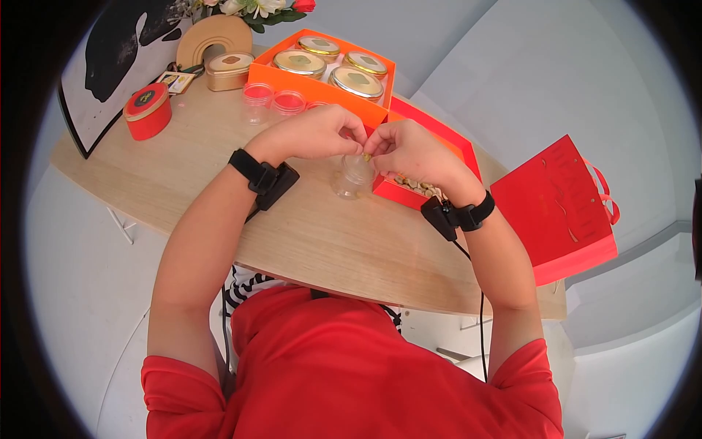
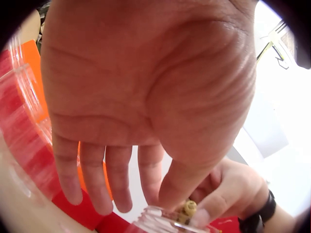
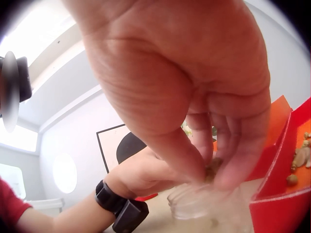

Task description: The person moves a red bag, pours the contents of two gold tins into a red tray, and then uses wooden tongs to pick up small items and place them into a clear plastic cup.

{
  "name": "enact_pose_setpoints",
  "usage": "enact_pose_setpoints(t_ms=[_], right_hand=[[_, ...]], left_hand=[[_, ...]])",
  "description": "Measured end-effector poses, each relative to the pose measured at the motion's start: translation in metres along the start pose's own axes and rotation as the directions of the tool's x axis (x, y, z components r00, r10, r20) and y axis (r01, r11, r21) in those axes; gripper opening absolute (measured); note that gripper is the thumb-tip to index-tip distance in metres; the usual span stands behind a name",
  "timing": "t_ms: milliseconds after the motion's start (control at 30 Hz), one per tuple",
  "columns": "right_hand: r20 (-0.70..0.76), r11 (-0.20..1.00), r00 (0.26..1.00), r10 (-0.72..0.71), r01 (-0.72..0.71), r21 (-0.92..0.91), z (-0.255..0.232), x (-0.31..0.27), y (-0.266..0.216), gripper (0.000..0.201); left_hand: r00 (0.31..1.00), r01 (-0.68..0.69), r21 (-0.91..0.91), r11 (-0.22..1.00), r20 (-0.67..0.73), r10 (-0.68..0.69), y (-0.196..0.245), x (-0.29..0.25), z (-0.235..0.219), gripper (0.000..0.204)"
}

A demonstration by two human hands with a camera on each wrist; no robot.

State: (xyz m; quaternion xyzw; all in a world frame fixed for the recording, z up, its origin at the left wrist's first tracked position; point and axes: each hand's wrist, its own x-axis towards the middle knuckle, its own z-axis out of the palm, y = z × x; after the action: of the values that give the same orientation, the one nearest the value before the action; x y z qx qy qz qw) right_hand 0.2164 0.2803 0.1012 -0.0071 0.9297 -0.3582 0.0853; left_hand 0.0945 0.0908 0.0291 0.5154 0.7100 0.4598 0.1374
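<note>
A clear jar [image 1: 353, 179] stands on the table, its mouth under both hands. My right hand [image 1: 417, 150] pinches small yellow-brown pieces [image 3: 212, 170] between thumb and fingers, just over the mouth. In the left wrist view the pieces [image 2: 189, 208] are at the rim of the jar [image 2: 155, 221]. My left hand [image 1: 314, 135] has thumb and index fingertip together at that rim, apparently gripping it, while its other fingers extend. Right of the jar is a red box [image 1: 398, 194] holding similar pieces; its wall [image 3: 282, 211] shows in the right wrist view.
Behind my hands an orange box [image 1: 317, 89] holds several lidded tins. Clear jars with red tops [image 1: 289, 102] stand before it. A red round box [image 1: 148, 111] and a beige tin [image 1: 229, 72] are at the left, near a framed picture. A red bag [image 1: 552, 208] is at the right.
</note>
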Motion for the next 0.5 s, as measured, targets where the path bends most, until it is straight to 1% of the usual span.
enact_pose_setpoints(t_ms=[233, 333, 500], right_hand=[[-0.009, 1.0, 1.0, 0.007, -0.008, -0.025, -0.0006, -0.0012, 0.0002, 0.015], [-0.015, 1.0, 1.0, -0.001, 0.0, -0.016, -0.0004, -0.0005, 0.0031, 0.015], [-0.024, 1.0, 1.0, 0.006, -0.006, -0.005, 0.0004, -0.0006, 0.0025, 0.015]], left_hand=[[0.999, 0.03, 0.009, 1.0, 0.032, -0.03, 0.0065, -0.0031, -0.0015, 0.02], [0.999, 0.003, 0.015, 1.0, 0.046, -0.003, 0.0053, -0.0038, -0.0004, 0.023], [0.998, 0.009, 0.012, 1.0, 0.056, -0.01, 0.0043, -0.0029, 0.0, 0.025]])
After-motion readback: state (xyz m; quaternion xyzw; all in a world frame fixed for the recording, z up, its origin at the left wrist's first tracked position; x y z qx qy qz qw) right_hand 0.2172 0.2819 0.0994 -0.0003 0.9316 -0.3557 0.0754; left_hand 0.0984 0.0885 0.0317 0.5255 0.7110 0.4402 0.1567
